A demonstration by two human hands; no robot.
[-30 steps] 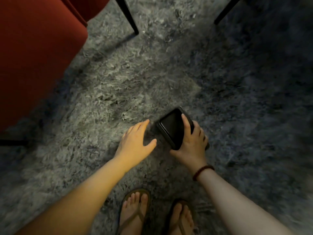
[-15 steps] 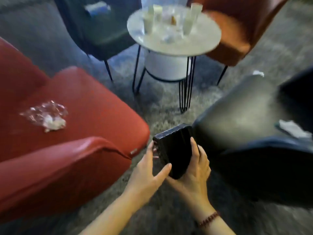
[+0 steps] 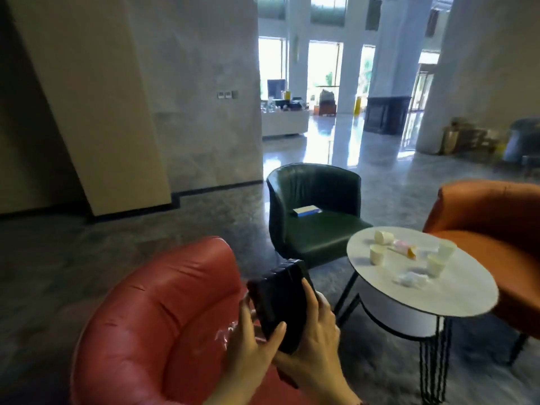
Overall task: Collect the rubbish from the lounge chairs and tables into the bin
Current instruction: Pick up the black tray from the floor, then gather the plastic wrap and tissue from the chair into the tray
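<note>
Now gripping the small black ribbed rectangular bin (image 3: 279, 293) with both hands and carrying it raised, rather than stooping for it on the grey carpet as a second ago. Clasping its lower left edge with the left hand (image 3: 251, 343), thumb pressing across the near face. That hand was spread open and empty a second ago. Curling the right hand (image 3: 314, 331) round the opposite edge, fingers lying up the side.

Looking out across the lounge instead of down at the floor, and so taking in the rubbish. Seeing a crumpled clear plastic wrapper (image 3: 225, 336) just below and left of the grip, partly hidden behind the left hand, on the seat of the glossy red leather tub chair (image 3: 163, 302). Seeing white paper cups (image 3: 377, 254), a crumpled white tissue (image 3: 410, 278) and a pink-and-orange packet (image 3: 404, 247) to the right of the grip and farther off, on the round white wire-legged table (image 3: 455, 296). Noting a flat blue-and-white box (image 3: 306, 211) well beyond the grip, on the dark green leather armchair (image 3: 318, 229).

Judging the bin ready but the collecting not yet begun. Expecting to need one hand freed for picking up, with the clear wrapper probably nearest.
</note>
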